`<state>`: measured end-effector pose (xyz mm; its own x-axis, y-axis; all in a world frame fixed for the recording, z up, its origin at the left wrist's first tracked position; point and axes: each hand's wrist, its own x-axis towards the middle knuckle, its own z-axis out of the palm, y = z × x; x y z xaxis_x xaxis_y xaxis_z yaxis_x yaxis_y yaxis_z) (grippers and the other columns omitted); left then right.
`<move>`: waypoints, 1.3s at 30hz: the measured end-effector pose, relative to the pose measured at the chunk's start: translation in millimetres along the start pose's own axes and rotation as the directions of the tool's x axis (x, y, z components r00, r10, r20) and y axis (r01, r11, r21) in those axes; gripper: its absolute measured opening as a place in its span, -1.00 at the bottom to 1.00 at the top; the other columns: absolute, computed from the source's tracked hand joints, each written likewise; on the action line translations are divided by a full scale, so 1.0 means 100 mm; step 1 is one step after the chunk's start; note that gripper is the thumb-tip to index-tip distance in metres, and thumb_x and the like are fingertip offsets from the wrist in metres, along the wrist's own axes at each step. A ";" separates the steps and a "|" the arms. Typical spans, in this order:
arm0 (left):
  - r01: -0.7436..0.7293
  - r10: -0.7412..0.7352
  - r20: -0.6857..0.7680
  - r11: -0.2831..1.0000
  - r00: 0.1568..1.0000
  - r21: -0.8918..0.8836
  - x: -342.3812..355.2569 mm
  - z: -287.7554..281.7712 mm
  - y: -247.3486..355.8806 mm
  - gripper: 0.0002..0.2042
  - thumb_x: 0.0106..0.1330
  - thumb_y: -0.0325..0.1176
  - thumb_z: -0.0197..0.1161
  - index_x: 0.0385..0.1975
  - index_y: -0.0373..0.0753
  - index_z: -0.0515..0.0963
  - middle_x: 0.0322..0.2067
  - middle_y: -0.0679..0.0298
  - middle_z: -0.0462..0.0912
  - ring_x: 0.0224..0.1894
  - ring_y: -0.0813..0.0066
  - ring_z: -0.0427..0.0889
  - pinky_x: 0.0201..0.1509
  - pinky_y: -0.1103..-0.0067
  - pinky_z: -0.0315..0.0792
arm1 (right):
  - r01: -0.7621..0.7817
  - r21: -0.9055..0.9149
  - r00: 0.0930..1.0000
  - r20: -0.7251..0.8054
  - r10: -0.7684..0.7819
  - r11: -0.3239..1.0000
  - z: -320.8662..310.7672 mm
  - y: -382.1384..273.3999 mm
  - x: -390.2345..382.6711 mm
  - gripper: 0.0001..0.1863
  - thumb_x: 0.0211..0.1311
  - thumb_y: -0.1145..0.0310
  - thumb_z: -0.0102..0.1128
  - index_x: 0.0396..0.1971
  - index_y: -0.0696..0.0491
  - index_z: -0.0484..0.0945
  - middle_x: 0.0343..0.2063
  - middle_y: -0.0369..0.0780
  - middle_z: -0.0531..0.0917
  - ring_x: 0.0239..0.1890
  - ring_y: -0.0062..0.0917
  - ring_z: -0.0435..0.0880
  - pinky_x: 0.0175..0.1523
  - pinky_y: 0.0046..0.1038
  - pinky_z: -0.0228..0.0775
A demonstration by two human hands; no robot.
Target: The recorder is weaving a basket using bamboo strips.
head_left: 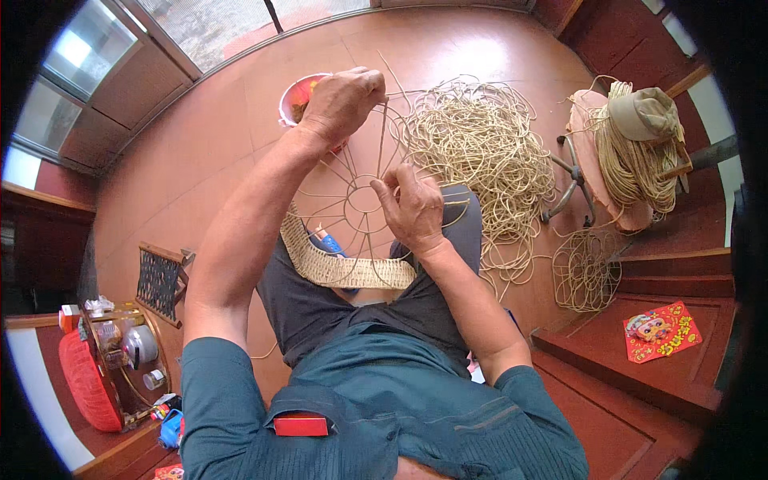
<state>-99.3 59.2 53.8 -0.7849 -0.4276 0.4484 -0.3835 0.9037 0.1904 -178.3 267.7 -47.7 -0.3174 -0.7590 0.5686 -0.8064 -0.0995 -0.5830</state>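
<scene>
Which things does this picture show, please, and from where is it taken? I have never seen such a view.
There is no machine, only a person with bare arms. The one picture comes from a wide fisheye camera on the person's head, looking down, so straight edges bend. In front is a round frame, partly woven. The left hand is at its far side, the right hand near its middle; both seem to pinch part of it, though the exact grip is hidden. On the reddish floor are a heap of cord and a bucket.
</scene>
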 end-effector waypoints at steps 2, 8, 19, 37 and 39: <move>-0.002 0.002 0.003 1.000 1.000 0.008 0.01 0.00 0.01 -0.80 0.47 -0.14 0.36 -0.22 -0.13 0.69 -0.24 0.15 0.74 -0.19 0.05 0.78 -0.10 0.22 0.65 | 0.004 -0.005 1.000 0.011 -0.004 1.000 0.00 0.02 -0.01 -0.73 0.42 0.16 0.45 -0.23 -0.02 0.55 -0.47 -0.24 0.69 -0.46 -0.23 0.70 -0.22 -0.19 0.47; 0.019 -0.018 0.010 1.000 1.000 -0.025 -0.03 -0.05 0.05 -0.78 0.52 -0.14 0.33 -0.19 -0.16 0.66 -0.22 0.15 0.75 -0.15 0.01 0.79 -0.08 0.17 0.64 | -0.151 0.206 0.979 -0.106 0.175 0.967 -0.24 0.01 0.13 -0.82 0.44 0.41 0.39 -0.12 0.11 0.58 -0.35 -0.15 0.68 -0.45 -0.37 0.70 -0.24 -0.28 0.54; -0.002 0.002 0.038 1.000 0.999 0.017 0.06 -0.10 0.09 -0.80 0.47 -0.17 0.35 -0.22 -0.17 0.72 -0.21 0.15 0.79 -0.13 0.04 0.81 -0.05 0.17 0.66 | -0.227 0.201 0.958 -0.130 0.255 0.953 -0.40 0.14 0.56 -0.86 0.44 0.37 0.43 -0.17 0.13 0.73 -0.32 -0.17 0.77 -0.33 -0.42 0.79 -0.18 -0.38 0.64; 0.038 -0.040 0.036 0.998 0.999 0.057 0.05 -0.14 0.15 -0.78 0.46 -0.11 0.37 -0.25 -0.14 0.70 -0.22 0.17 0.76 -0.17 0.06 0.80 -0.07 0.18 0.63 | -0.322 0.387 0.933 -0.026 0.359 0.864 -0.11 0.17 0.95 -0.80 0.39 0.27 0.49 -0.24 0.11 0.80 -0.47 -0.22 0.81 -0.42 -0.56 0.79 -0.24 -0.40 0.64; 0.021 -0.023 0.040 0.999 0.999 0.050 0.06 -0.18 0.14 -0.80 0.45 -0.16 0.37 -0.24 -0.15 0.72 -0.22 0.16 0.77 -0.16 0.06 0.81 -0.07 0.18 0.65 | -0.335 0.374 0.931 -0.012 0.366 0.865 -0.12 0.12 0.99 -0.80 0.37 0.26 0.50 -0.25 0.10 0.80 -0.47 -0.22 0.82 -0.42 -0.55 0.79 -0.23 -0.39 0.64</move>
<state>-100.2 69.7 75.0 -0.7944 -0.4490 0.4090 -0.4239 0.8921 0.1561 -225.0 199.1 8.6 -0.5967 -0.7347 0.3229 -0.4045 -0.0722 -0.9117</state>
